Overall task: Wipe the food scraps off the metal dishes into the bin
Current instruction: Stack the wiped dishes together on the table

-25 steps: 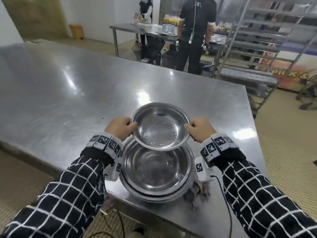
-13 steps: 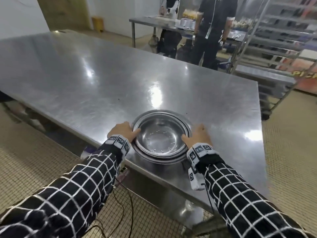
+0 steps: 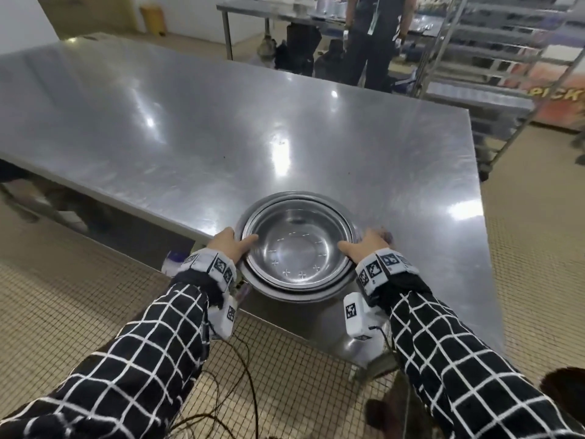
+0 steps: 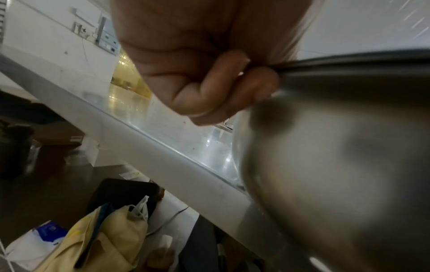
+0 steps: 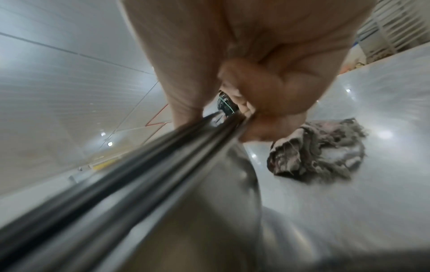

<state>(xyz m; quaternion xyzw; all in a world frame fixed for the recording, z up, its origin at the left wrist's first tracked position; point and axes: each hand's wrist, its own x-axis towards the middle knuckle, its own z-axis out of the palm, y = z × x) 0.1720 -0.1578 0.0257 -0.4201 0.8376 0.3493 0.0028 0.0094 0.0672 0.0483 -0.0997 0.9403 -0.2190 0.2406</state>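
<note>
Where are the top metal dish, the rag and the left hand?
top metal dish (image 3: 299,245), head view, inner bottom.
rag (image 5: 321,149), right wrist view, middle of the crumpled cloth.
left hand (image 3: 228,245), head view, back of the hand.

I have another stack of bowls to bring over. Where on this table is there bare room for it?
Free: the table beyond and left of the bowls, out to the far edge. Crowded: the near corner, where the left hand and right hand hold the bowls' rims, with a rag just right of them.

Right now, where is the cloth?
In the right wrist view the crumpled cloth lies on the steel table, just beyond the right hand, beside the stacked metal dishes.
</note>
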